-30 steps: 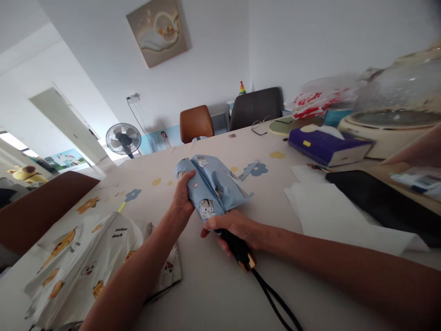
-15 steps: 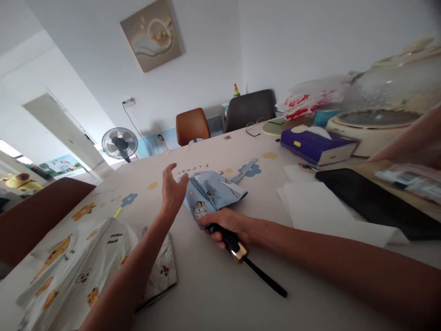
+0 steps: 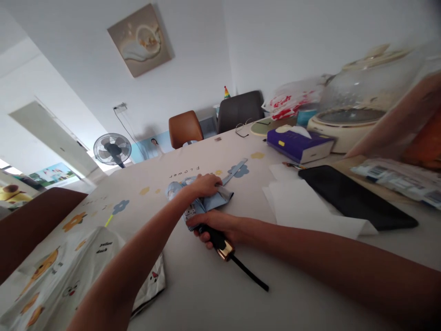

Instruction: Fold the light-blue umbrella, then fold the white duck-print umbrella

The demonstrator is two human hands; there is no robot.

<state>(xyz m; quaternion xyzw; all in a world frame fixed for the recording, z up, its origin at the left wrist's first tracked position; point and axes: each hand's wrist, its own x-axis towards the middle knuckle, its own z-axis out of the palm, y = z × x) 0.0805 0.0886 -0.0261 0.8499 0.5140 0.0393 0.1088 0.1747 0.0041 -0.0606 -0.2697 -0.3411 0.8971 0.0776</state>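
A folded light-blue umbrella (image 3: pixel 215 200) with cartoon prints lies on the table in front of me, its strap stretched out to the far right. My right hand (image 3: pixel 215 224) is wrapped round the black, gold-ringed handle and the lower end of the cloth. From the handle a black wrist cord hangs toward me. My left hand (image 3: pixel 206 185) reaches across the top of the canopy, its fingers curled down onto the cloth at the right side. The fingertips are partly hidden.
At the left lies a white cloth (image 3: pixel 86 266) with duck prints. White paper (image 3: pixel 303 207), a black tablet-like slab (image 3: pixel 358 197), a purple tissue box (image 3: pixel 299 145) and a glass-domed pot (image 3: pixel 361 105) stand at the right. Another person's arm (image 3: pixel 396 115) reaches in there.
My left hand has moved right and down from above the canopy's left side onto its cloth, and its fingers have closed. My right hand keeps its hold. The view has shifted slightly.
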